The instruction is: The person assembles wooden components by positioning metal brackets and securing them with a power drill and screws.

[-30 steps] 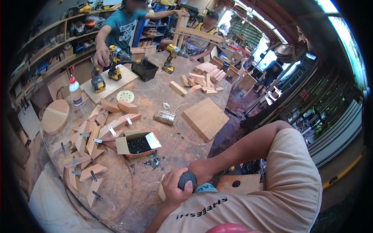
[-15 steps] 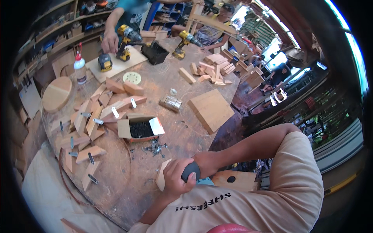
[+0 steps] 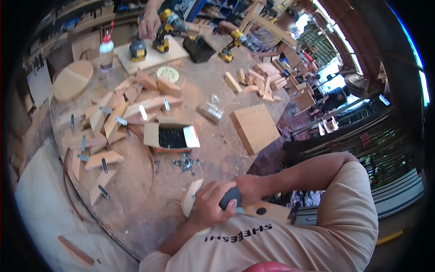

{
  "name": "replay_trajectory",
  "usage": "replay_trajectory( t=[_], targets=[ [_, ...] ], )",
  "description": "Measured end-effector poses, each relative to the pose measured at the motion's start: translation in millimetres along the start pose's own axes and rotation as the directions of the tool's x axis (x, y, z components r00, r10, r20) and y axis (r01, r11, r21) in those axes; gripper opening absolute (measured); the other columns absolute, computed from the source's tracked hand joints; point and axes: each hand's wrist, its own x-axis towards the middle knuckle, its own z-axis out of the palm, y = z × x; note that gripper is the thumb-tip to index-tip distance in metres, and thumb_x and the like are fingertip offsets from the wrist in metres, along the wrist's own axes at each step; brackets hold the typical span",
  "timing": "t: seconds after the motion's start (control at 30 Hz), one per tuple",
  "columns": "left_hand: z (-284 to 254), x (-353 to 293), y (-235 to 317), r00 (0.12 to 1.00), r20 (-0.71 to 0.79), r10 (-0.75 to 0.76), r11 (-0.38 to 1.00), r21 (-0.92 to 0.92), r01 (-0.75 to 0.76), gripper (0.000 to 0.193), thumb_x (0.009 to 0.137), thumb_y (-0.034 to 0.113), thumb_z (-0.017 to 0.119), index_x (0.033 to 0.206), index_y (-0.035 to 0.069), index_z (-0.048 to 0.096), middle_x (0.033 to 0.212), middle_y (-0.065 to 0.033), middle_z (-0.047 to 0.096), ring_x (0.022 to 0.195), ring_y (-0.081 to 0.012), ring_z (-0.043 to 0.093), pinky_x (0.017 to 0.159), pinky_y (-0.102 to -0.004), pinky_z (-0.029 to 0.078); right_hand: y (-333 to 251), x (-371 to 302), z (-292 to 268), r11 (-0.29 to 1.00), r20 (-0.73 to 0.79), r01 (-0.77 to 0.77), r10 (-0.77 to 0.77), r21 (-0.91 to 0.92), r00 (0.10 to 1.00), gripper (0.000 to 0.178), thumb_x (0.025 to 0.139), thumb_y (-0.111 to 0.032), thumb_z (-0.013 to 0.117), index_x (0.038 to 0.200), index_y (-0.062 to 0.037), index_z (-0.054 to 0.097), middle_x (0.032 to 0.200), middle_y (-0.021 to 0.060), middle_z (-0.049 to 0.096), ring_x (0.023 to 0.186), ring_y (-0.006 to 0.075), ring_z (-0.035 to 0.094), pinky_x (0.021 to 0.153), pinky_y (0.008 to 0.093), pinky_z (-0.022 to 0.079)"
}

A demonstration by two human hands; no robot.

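1. Left grip (image 3: 210,204): clenched around a dark grey rounded object (image 3: 230,199), located at the near edge of the surface (image 3: 131,222), in front of the beige shirt (image 3: 267,245).
2. Right grip (image 3: 249,188): against the object's right side; fingers hidden, closure cannot be determined.
3. Angled wooden block (image 3: 190,198): on the surface, just beside the left grip.
4. Loose metal hardware (image 3: 186,163): scattered beyond the block, near an open carton (image 3: 151,134) with dark contents.
5. Wooden pieces (image 3: 118,115): heaped left of the carton, several bearing small metal plates.
6. Square wooden slab (image 3: 256,129): right of a clear cylindrical container (image 3: 210,111) lying on its side.
7. Red-capped bottle (image 3: 106,56): upright, left of a perforated pale disc (image 3: 167,74).
8. Far side: a co-worker's hand (image 3: 149,26) above a drill battery (image 3: 137,51); black bin (image 3: 198,50) nearby.
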Motion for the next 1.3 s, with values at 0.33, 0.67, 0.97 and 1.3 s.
replay_trajectory(
  t=[0.33,0.67,0.97,1.3],
  targets=[
    [9,-3,-20,0.986,-0.154,0.057,0.997,0.055,-0.049,0.037,0.073,0.029,0.062,0.101,0.005,0.061,0.09,-0.0138,0.064,0.076,-0.0314,0.063,0.07,-0.0412,0.05,13,9,-12,0.958,0.033,0.236,-0.245,0.165,0.969,0.039,0.072,-0.017,0.068,0.11,-0.0111,0.06,0.107,0.0117,0.061,0.102,0.0295,0.06,0.087,0.0385,0.049],
    [8,-11,-22,0.988,-0.143,0.051,0.998,0.04,-0.045,0.038,0.073,0.031,0.062,0.101,0.006,0.059,0.092,-0.0108,0.062,0.078,-0.0279,0.062,0.071,-0.0401,0.048,-1,15,-12,0.917,-0.145,0.378,-0.36,0.124,0.921,0.032,0.065,-0.019,0.073,0.094,-0.0126,0.063,0.089,0.0109,0.064,0.083,0.0328,0.064,0.07,0.0398,0.052],
    [10,-15,-31,0.978,-0.203,0.047,0.998,0.039,-0.04,0.039,0.072,0.031,0.062,0.102,0.006,0.059,0.091,-0.0106,0.062,0.076,-0.0271,0.062,0.07,-0.0391,0.048,1,26,-17,0.922,-0.085,0.359,-0.35,0.144,0.933,0.03,0.064,-0.018,0.074,0.091,-0.0116,0.062,0.086,0.0108,0.064,0.081,0.0331,0.065,0.068,0.0392,0.052],
    [6,-19,-36,0.982,-0.189,0.02,1.0,0.026,-0.016,0.039,0.073,0.033,0.064,0.101,0.007,0.059,0.091,-0.01,0.062,0.074,-0.0275,0.061,0.07,-0.0399,0.047,-5,35,-19,0.911,-0.121,0.401,-0.389,0.101,0.913,0.031,0.067,-0.02,0.073,0.095,-0.0119,0.062,0.088,0.0096,0.064,0.084,0.0313,0.065,0.07,0.0383,0.052]
  ],
)
